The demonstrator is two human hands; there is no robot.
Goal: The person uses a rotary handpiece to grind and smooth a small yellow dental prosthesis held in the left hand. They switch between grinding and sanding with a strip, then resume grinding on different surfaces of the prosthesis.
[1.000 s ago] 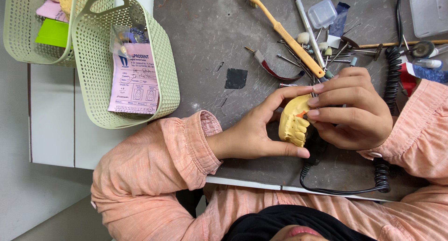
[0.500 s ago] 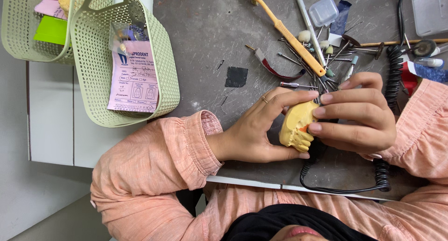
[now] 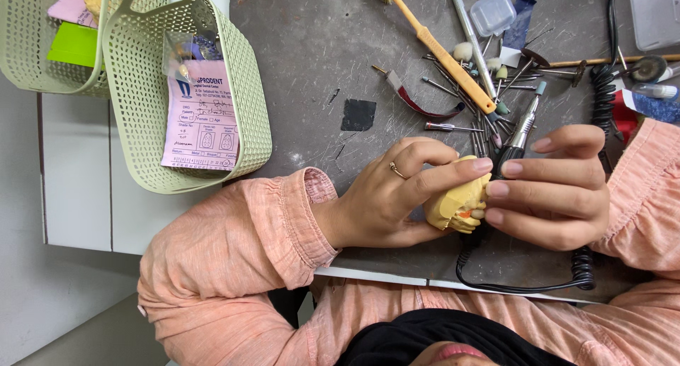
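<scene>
My left hand, with a ring on one finger, grips a yellow dental cast from the left, just above the grey worktop. My right hand meets it from the right, its fingertips pressed on the cast and its index finger raised. A silver and black handpiece runs under the right fingers. I cannot tell whether that hand grips it. Its black coiled cord loops below the hands.
Two green perforated baskets stand at the left; one holds a pink form. Behind the hands lie a yellow-handled brush, several burs and hand tools, a small clear box and a black square patch.
Both hands have turned the cast between them. The right hand has moved up slightly and raised its index finger, and the handpiece now shows above its fingers.
</scene>
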